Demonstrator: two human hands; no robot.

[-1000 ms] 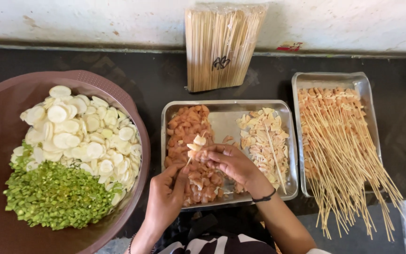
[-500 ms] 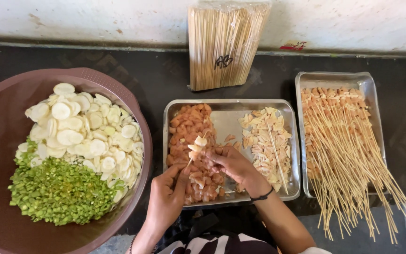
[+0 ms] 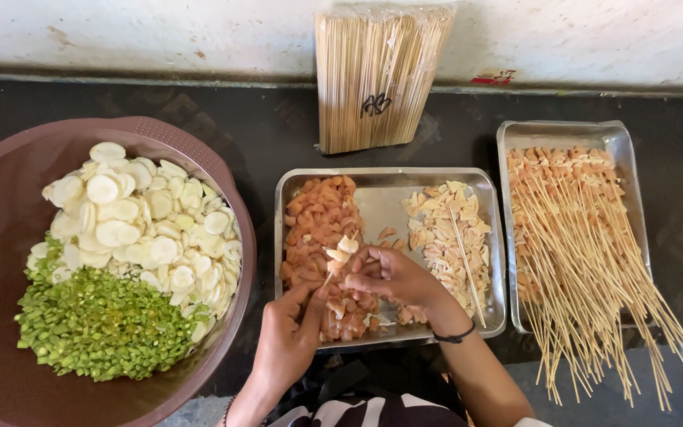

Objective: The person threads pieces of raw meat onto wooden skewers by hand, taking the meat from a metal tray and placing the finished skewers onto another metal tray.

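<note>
My left hand (image 3: 290,332) pinches the lower end of a thin bamboo skewer (image 3: 332,270) that carries a few pale food pieces near its tip. My right hand (image 3: 393,277) is closed around a small piece pressed against the skewer. Both hands hover over the middle steel tray (image 3: 389,190), which holds orange meat chunks (image 3: 318,225) on its left and pale sliced pieces (image 3: 446,233) on its right. One loose skewer (image 3: 465,265) lies across the pale pieces.
A large brown basin (image 3: 9,205) at left holds white round slices (image 3: 140,221) and chopped green beans (image 3: 96,328). A steel tray (image 3: 563,133) at right is filled with finished skewers (image 3: 586,253). A wrapped bundle of bare skewers (image 3: 373,75) leans against the wall.
The hands stay over the middle tray and shift only slightly. The right hand's fingers have closed in tighter on the piece at the skewer.
</note>
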